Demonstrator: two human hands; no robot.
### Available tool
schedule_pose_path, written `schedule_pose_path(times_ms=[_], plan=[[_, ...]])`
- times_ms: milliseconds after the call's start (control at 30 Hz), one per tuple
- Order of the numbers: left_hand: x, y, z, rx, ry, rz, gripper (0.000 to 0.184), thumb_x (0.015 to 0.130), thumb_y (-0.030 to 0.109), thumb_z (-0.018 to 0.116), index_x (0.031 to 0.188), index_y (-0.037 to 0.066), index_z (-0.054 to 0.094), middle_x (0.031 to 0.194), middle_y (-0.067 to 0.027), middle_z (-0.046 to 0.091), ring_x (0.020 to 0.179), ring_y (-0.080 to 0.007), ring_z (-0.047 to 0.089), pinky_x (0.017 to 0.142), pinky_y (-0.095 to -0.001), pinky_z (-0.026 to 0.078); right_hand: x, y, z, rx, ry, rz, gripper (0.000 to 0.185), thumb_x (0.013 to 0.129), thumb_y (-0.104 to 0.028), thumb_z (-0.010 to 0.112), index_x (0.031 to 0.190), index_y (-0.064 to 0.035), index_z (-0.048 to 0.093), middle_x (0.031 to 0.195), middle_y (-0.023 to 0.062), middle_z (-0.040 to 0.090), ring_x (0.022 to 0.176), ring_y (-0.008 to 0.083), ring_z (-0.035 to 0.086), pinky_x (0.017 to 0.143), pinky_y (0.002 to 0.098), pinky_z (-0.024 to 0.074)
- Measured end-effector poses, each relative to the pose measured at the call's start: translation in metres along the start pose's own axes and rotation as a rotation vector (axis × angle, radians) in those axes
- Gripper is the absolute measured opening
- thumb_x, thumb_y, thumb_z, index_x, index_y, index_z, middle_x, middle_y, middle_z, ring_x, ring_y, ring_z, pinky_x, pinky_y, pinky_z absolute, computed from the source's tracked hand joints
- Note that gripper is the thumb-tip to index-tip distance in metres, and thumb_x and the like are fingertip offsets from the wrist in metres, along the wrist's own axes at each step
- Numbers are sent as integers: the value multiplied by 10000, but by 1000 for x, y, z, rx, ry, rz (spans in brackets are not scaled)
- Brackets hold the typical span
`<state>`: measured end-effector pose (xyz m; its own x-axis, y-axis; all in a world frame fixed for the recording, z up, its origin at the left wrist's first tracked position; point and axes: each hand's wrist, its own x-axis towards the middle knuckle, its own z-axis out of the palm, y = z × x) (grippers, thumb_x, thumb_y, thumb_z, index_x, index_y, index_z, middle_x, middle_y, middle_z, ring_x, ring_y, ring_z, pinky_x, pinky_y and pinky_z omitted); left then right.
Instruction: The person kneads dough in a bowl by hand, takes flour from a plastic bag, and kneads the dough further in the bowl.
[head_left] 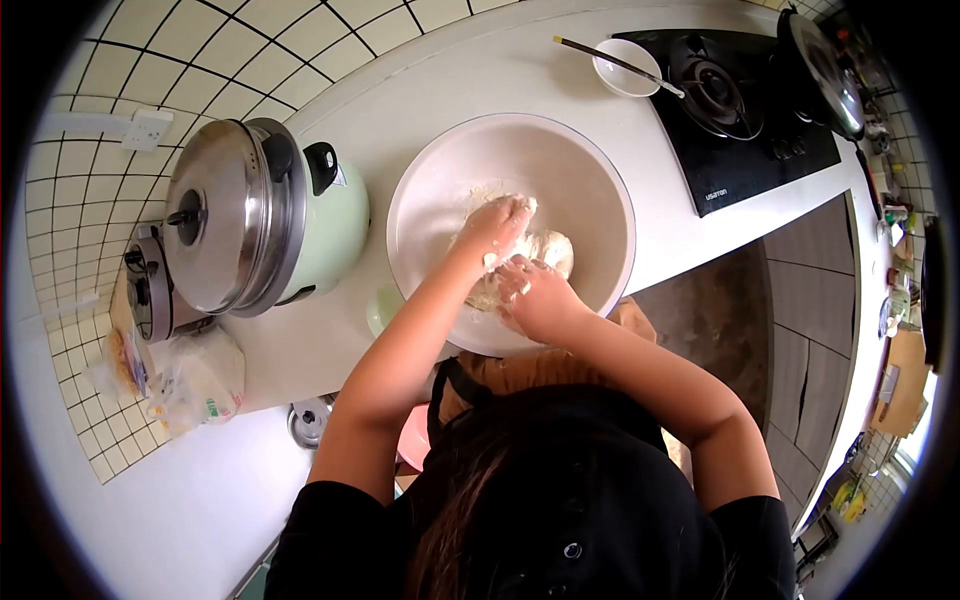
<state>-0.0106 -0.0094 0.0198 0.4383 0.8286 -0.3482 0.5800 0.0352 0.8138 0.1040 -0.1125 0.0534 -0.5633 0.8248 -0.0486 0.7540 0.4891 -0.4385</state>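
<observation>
A pale lump of dough (pixel 553 252) lies in a big white basin (pixel 598 185), with crumbly floury bits around it and on the basin's floor. My left hand (pixel 497 226) is over the dough's left side, its fingers curled and crusted with wet flour; its palm side is hidden. Closer to me, my right hand (pixel 541 299) has its bent fingers pressed on the dough's near edge, just beside my left wrist. Bits of dough stick to both hands.
Left of the basin stands a green rice cooker (pixel 335 215) with a steel lid. A light green bowl (pixel 383 308) sits partly under my left forearm. At the back right are a white bowl (pixel 628 72) with a stick across it and a black gas hob (pixel 745 165).
</observation>
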Motion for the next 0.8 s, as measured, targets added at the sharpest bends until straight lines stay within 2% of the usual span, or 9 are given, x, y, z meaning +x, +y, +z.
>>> schedule_pose_path(times_ms=[100,167,267,300,367,467,500,600,800], plan=[[-22,-20,26,558,84,196,295,865,289,493,984,57,630,957,-159,643,924,-307,602,854,-425,440,-34,7,-6,160,21,-58,219,791,-168,615,945,-15,648,1055,130,603,1031,237,558,824,355,501],[-41,-31,38,627,256,375,304,817,254,539,1052,81,625,1001,-124,636,983,-266,581,899,-407,416,-52,17,-13,337,37,-24,213,826,-211,604,946,-45,662,1022,128,632,1069,222,553,832,348,492],[-65,-22,50,698,337,366,446,795,270,573,1175,36,566,1131,-116,584,1095,-281,511,954,-427,372,-43,20,-59,725,-205,657,258,854,-245,582,1029,-71,657,1042,149,642,1137,236,526,888,349,466],[-69,-23,53,722,345,357,468,790,270,578,1188,24,553,1150,-125,571,1108,-288,502,957,-431,367,-39,24,-63,746,-189,819,276,861,-252,576,1058,-74,651,1058,157,640,1156,248,517,907,358,456],[-75,-22,57,769,362,340,514,781,270,589,1214,2,527,1187,-143,546,1134,-301,482,963,-439,357,-32,39,-40,464,116,908,323,868,-255,570,1120,-61,627,1123,174,618,1184,293,498,944,401,430],[-78,-22,57,733,398,249,536,799,257,551,1273,15,483,1267,-140,503,1211,-297,441,1007,-446,315,-17,47,25,-26,423,414,395,904,-277,481,1197,-18,529,1189,245,539,1148,411,470,971,486,354],[-77,-24,58,726,426,218,530,809,257,536,1284,30,480,1273,-133,503,1220,-293,439,1019,-447,304,0,29,10,296,477,383,416,899,-310,459,1187,-15,513,1169,223,534,1112,403,471,988,490,326],[-66,-34,60,635,473,216,510,815,267,524,1275,50,493,1268,-118,509,1218,-290,441,1030,-448,292,15,31,48,183,493,328,430,859,-317,470,1179,-33,517,1128,189,541,1063,374,487,962,512,326],[9,-51,40,603,511,221,430,769,310,553,1140,93,571,1171,-89,555,1085,-282,500,940,-429,336,61,87,63,105,412,487,363,764,-272,508,1087,-128,594,1004,100,596,909,329,525,817,477,376]])
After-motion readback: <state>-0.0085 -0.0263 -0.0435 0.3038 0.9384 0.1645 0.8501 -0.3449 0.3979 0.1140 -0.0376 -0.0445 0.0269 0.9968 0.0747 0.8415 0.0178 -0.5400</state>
